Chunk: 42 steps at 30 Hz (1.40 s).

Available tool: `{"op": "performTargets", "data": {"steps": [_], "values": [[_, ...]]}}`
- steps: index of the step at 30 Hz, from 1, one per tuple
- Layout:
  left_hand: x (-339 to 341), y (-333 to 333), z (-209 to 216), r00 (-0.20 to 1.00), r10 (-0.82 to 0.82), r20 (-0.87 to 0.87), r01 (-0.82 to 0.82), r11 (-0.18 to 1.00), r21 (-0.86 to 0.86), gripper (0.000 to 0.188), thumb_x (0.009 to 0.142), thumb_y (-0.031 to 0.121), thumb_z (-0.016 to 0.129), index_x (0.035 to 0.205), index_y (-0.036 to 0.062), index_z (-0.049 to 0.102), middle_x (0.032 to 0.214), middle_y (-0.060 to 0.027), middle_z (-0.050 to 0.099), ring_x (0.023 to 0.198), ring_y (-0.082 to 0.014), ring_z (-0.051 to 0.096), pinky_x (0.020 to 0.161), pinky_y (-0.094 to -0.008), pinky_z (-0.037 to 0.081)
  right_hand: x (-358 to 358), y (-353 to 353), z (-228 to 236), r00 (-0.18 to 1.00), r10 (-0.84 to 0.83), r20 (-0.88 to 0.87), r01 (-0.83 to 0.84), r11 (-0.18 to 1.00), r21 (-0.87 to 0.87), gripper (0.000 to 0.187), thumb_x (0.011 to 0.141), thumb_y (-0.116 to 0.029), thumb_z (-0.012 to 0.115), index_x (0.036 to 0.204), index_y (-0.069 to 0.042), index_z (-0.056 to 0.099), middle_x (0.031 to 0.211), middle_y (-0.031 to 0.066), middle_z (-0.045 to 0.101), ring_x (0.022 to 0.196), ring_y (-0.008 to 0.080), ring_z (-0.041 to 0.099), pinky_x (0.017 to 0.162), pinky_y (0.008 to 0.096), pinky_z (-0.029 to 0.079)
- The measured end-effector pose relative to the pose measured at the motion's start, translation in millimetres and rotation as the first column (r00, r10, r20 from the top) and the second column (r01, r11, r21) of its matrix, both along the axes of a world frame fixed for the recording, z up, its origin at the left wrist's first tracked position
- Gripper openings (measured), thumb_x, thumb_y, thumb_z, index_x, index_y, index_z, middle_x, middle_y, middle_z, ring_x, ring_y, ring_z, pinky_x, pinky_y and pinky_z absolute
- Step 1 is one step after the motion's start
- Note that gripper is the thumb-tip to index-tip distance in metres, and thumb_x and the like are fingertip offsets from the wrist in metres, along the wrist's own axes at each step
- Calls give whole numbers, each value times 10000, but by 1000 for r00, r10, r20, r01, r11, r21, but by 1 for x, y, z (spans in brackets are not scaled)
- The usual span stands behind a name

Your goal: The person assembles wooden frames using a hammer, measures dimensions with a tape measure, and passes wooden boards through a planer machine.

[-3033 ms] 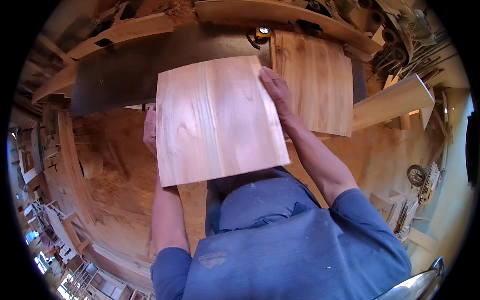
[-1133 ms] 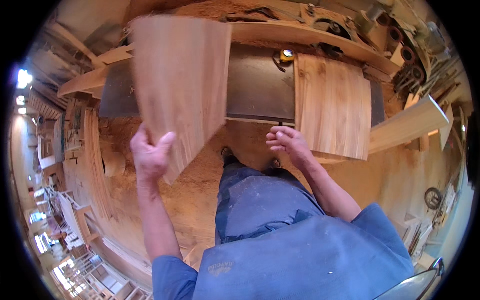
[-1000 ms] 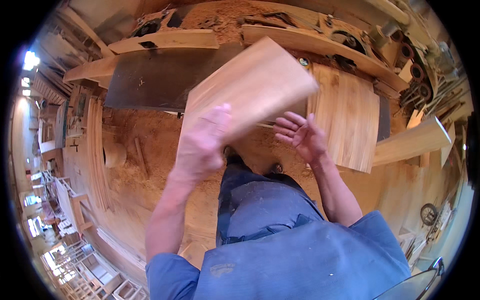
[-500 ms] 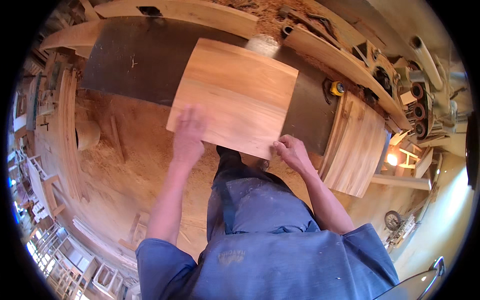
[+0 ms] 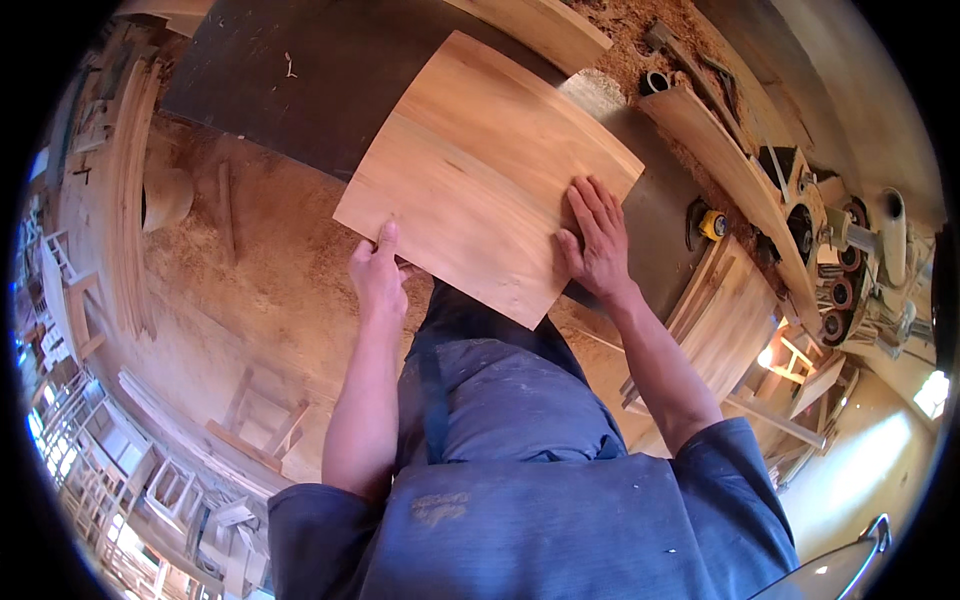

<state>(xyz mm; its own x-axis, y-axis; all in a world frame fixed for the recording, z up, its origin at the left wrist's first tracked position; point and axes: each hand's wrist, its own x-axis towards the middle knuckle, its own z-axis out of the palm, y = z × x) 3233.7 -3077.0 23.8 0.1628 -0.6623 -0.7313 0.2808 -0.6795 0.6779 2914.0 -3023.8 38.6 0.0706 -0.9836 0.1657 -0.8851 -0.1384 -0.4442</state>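
A square wooden panel (image 5: pixel 470 165) with visible grain lies at a slant over the dark tabletop (image 5: pixel 270 95), its near corner reaching past the table's edge toward my body. My left hand (image 5: pixel 380 278) grips the panel's near left edge, thumb on top and fingers tucked underneath, mostly hidden. On the panel's right part my right hand (image 5: pixel 599 238) rests flat, its fingers stretched toward the right edge and the thumb apart from them.
Right of the panel are a yellow tape measure (image 5: pixel 712 225) and a stack of wooden panels (image 5: pixel 715 310). A long board (image 5: pixel 735 175) runs behind them, beside a sanding machine (image 5: pixel 845 290). Planks (image 5: pixel 128 200) stand at the left. Sawdust covers the floor (image 5: pixel 270 215).
The panel has turned clockwise on the table. My left hand has gone from the panel's top to its near edge; my right hand from the near corner onto its top.
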Motion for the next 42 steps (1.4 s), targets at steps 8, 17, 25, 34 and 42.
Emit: {"op": "performTargets", "data": {"steps": [8,17,25,34,42], "values": [[-9,-57,11,979,57,196,-45,997,-65,405,987,323,671,1160,-43,648,1073,-170,692,879,-290,711,704,-468,635,11,-60,-19,1000,-7,16,9,994,-110,594,856,-241,639,1389,-2,537,1523,164,465,1451,350,380,1203,495,263],[-18,-84,20,959,-8,282,16,1000,-26,541,944,294,715,1333,-39,543,1250,-196,633,1055,-325,672,822,-530,591,9,-84,-19,1000,13,20,-12,997,-80,598,868,-243,653,1383,31,521,1530,183,440,1455,369,361,1198,504,276],[-63,-146,5,35,20,999,713,700,-39,686,939,323,663,1508,45,397,1609,-210,282,1507,-387,200,1212,-554,181,15,-92,-15,996,22,91,-17,998,-64,587,829,-184,677,1359,33,545,1501,188,478,1439,380,389,1191,510,286],[-81,-211,-2,-213,-77,974,645,738,199,583,1035,441,445,1496,84,425,1569,-181,334,1447,-371,290,1156,-543,289,32,-110,-18,990,-43,137,62,989,-133,614,764,-253,733,1292,30,599,1445,199,533,1407,371,437,1187,520,300],[-3,-118,-10,-185,-51,981,483,865,136,627,1008,420,520,1417,-53,471,1391,-256,502,1310,-401,433,1105,-487,360,53,-80,-5,937,242,250,-250,968,-2,590,803,-273,681,1296,39,596,1471,197,514,1417,353,433,1206,502,287]]}}
